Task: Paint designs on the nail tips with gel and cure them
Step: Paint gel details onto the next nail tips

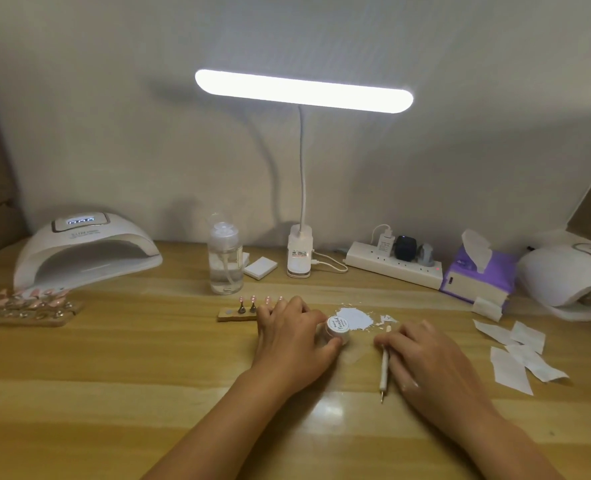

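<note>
Wood-grain table (pixel 114 375) fills my feed, with a white bar-shaped desk lamp (pixel 304 91) lit above it. A white dome-shaped curing lamp (pixel 86 251) sits at far left with its display glowing (a second white curing lamp (pixel 564 275) shows at the right edge), well apart from the work.

Centre frame, the left hand (pixel 287 337) has its grip curled round a small round white gel jar (pixel 338 329), thumb on the near side, labelled lid tilted toward me. The right hand (pixel 422 355) lies low on the table, fingertips touching the upper part of a slim white dotting pen (pixel 384 367) that lies flat. I cannot tell whether that grip pinches the pen or merely rests against it.

Just behind the left hand stands a short wooden strip (pixel 235 315) carrying pink nail tips (pixel 253 299) on small pegs, its right end hidden by the knuckles.

I judge the step in hand to be getting at the gel. Next, the jar wants opening, steadied so it doesn't skid, then the pen loaded and brought to the tips.
</note>
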{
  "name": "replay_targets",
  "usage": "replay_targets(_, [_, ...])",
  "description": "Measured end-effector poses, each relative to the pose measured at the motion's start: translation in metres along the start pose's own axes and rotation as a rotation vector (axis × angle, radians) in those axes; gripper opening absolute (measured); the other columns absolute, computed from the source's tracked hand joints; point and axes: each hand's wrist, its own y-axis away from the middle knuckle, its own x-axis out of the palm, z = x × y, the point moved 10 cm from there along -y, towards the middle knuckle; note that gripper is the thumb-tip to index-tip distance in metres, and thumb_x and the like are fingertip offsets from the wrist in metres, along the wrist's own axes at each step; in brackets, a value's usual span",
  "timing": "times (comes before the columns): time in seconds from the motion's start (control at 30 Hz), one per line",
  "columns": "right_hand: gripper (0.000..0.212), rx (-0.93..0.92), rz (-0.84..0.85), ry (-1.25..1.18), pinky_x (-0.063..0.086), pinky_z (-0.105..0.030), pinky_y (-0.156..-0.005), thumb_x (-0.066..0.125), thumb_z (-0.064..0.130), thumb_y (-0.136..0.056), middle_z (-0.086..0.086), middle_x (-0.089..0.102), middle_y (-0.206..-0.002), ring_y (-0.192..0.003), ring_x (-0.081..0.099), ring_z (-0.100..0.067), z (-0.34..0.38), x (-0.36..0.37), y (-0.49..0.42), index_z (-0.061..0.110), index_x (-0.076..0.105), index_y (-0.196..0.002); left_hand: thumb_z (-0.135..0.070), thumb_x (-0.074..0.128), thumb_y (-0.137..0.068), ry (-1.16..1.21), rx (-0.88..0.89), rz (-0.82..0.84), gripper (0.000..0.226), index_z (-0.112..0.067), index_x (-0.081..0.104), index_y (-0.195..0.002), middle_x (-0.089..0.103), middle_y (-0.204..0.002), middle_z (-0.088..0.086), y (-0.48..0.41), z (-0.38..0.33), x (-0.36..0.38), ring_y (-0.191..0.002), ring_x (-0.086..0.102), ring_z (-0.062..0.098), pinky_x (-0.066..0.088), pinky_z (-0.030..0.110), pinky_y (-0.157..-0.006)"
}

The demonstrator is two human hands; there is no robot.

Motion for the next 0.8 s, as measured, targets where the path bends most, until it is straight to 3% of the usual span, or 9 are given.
replay_targets(0.13, [0.029,-0.011,-0.005,-0.013,0.052,-0.037,-0.064,0.078,0.009,-0.081,0.001,0.066,-0.091,-0.081,0.061,-0.024,0.003,0.003,0.002,0.015,0.076,-0.110,-0.055,0.058,-0.087,0.128,0.050,0.069,0.045,-0.039,0.051,-0.129,0.047,-0.104,-0.016,-0.006,-0.004,-0.020,-0.115,0.043,0.010,0.017,0.032,-0.096])
replay_targets(0.2, [0.029,0.005,0.000,-0.042,0.052,-0.037,-0.070,0.073,0.013,-0.087,0.003,0.066,-0.096,-0.085,0.061,-0.020,0.004,0.005,0.004,0.017,0.072,-0.116,-0.049,0.064,-0.086,0.200,0.068,0.019,0.044,-0.040,0.050,-0.127,0.048,-0.103,-0.017,-0.016,0.001,-0.051,-0.114,0.045,0.009,0.019,0.029,-0.090])
replay_targets(0.27, [0.028,0.043,-0.006,-0.083,0.050,-0.034,-0.075,0.068,0.018,-0.092,0.009,0.062,-0.096,-0.086,0.057,-0.014,0.003,0.005,0.004,0.019,0.067,-0.119,-0.045,0.070,-0.081,0.205,0.007,-0.008,0.045,-0.041,0.051,-0.121,0.050,-0.110,-0.015,-0.024,0.027,-0.083,-0.115,0.045,0.010,0.025,0.029,-0.095])
replay_targets(0.4, [0.022,0.189,-0.177,-0.178,0.049,-0.038,-0.068,0.069,0.013,-0.088,0.008,0.056,-0.081,-0.073,0.053,-0.014,0.004,-0.016,0.002,0.015,0.062,-0.109,-0.046,0.073,-0.077,0.059,-0.205,0.235,0.055,-0.040,0.049,-0.127,0.047,-0.125,-0.013,-0.013,0.110,-0.094,-0.123,0.042,0.012,0.032,0.038,-0.104])
replay_targets(0.5, [0.045,0.099,-0.279,-0.171,0.043,-0.038,-0.075,0.079,0.018,-0.079,0.007,0.060,-0.085,-0.075,0.058,-0.016,0.042,-0.030,-0.009,0.016,0.053,-0.115,-0.026,0.075,-0.083,0.349,-0.303,0.399,0.053,-0.029,0.049,-0.129,0.053,-0.131,-0.008,0.004,0.142,-0.067,-0.119,0.051,0.011,0.041,0.037,-0.106])
replay_targets(0.57, [0.064,0.005,-0.201,-0.121,0.032,-0.036,-0.083,0.079,0.030,-0.078,0.008,0.063,-0.097,-0.089,0.059,-0.017,0.074,-0.022,-0.032,0.021,0.036,-0.125,-0.013,0.074,-0.084,0.488,-0.327,0.408,0.051,-0.028,0.050,-0.127,0.055,-0.130,-0.004,0.006,0.147,-0.055,-0.118,0.053,0.012,0.042,0.033,-0.106])
replay_targets(0.67, [0.073,0.111,0.054,-0.027,0.020,-0.035,-0.085,0.062,0.045,-0.087,0.009,0.060,-0.116,-0.120,0.047,-0.017,0.089,0.015,-0.076,0.023,0.013,-0.136,-0.011,0.074,-0.082,0.480,-0.331,0.369,0.054,-0.028,0.051,-0.128,0.056,-0.128,-0.006,0.004,0.152,-0.044,-0.116,0.053,0.013,0.042,0.035,-0.107])
replay_targets(0.8, [0.063,0.253,0.324,0.081,0.022,-0.040,-0.087,0.054,0.034,-0.092,-0.004,0.062,-0.116,-0.127,0.040,-0.024,0.092,0.060,-0.112,0.013,0.019,-0.139,-0.013,0.074,-0.081,0.526,-0.338,0.321,0.050,-0.033,0.051,-0.122,0.057,-0.123,-0.009,0.003,0.159,-0.041,-0.114,0.052,0.011,0.041,0.038,-0.107])
